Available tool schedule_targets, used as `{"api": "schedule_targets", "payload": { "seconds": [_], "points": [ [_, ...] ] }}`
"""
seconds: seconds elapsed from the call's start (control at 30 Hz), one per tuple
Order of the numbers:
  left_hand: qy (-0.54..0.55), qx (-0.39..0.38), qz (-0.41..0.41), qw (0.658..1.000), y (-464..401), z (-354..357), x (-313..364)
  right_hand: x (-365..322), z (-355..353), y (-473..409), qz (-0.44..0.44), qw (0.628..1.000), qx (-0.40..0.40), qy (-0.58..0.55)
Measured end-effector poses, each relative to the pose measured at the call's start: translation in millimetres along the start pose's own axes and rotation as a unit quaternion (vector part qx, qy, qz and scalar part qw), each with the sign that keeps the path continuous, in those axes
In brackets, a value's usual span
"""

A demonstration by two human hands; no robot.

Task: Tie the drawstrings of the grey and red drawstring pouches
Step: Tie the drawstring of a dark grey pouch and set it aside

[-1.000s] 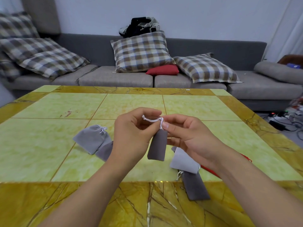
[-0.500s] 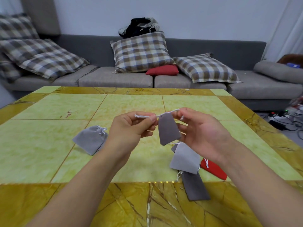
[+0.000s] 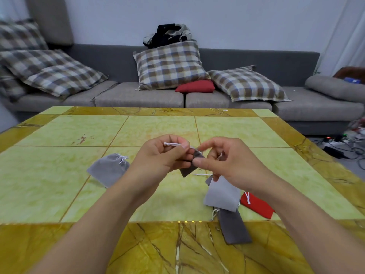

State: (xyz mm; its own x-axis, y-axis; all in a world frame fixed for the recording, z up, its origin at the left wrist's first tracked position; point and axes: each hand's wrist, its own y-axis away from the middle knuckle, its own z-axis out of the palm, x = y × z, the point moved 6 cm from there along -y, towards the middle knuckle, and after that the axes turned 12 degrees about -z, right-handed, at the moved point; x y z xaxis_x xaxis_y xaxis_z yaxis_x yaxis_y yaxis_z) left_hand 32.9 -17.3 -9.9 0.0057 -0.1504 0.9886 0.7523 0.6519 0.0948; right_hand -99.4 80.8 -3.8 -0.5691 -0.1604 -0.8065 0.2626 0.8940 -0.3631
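Observation:
Above the middle of the table I hold a dark grey pouch (image 3: 189,169) between both hands. My left hand (image 3: 165,155) pinches its white drawstring (image 3: 172,144) between thumb and forefinger. My right hand (image 3: 223,161) pinches the pouch's gathered top, and another string end shows by its curled fingers. A light grey pouch (image 3: 107,169) with a white drawstring at its neck lies on the table to the left. Under my right wrist lie a light grey pouch (image 3: 221,194), a dark grey pouch (image 3: 234,227) and a red pouch (image 3: 257,206).
The table (image 3: 59,175) is green and yellow marble-patterned, with a gold border along its near edge. Behind it stands a grey sofa (image 3: 142,95) with checked cushions and a red cushion. Cables and a power strip (image 3: 335,141) lie on the floor at the right.
My hands have come back together after pulling the strings apart. The held pouch has tipped and is now mostly hidden between them. My right hand shifted from the string end to the pouch's top.

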Motion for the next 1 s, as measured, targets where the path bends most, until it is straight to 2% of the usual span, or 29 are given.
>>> {"api": "schedule_targets", "payload": {
  "seconds": [0.07,0.17,0.23,0.4,0.57,0.63,0.77,0.83,0.9,1.0],
  "points": [
    [-0.020,0.010,-0.004,1.000,-1,0,-2,0,-1,-1,-0.034,0.994,-0.007,0.107],
    [-0.150,0.052,0.018,0.987,-5,-6,-6,6,3,0,-0.043,0.989,-0.021,0.139],
    [-0.227,0.050,0.029,0.972,-7,-3,-8,4,6,-1,-0.058,0.984,-0.027,0.166],
    [-0.301,0.001,0.063,0.952,-3,12,-16,-2,15,-1,-0.102,0.967,-0.035,0.231],
    [-0.333,0.020,0.100,0.937,-5,4,-11,-4,16,-3,-0.110,0.959,-0.037,0.257],
    [-0.339,0.017,0.097,0.936,-5,1,-8,-3,14,-1,-0.094,0.964,-0.048,0.244],
    [-0.296,-0.003,0.047,0.954,-8,-9,-6,5,7,0,-0.026,0.995,-0.042,0.090],
    [-0.304,-0.006,0.022,0.953,-7,-11,-6,6,7,-1,-0.021,0.996,-0.043,0.071],
    [-0.346,0.001,0.018,0.938,-5,-11,-6,6,9,-1,-0.024,0.996,-0.049,0.071],
    [-0.424,0.030,0.089,0.901,0,-7,1,7,10,1,-0.028,0.994,-0.060,0.092]
  ]
}}
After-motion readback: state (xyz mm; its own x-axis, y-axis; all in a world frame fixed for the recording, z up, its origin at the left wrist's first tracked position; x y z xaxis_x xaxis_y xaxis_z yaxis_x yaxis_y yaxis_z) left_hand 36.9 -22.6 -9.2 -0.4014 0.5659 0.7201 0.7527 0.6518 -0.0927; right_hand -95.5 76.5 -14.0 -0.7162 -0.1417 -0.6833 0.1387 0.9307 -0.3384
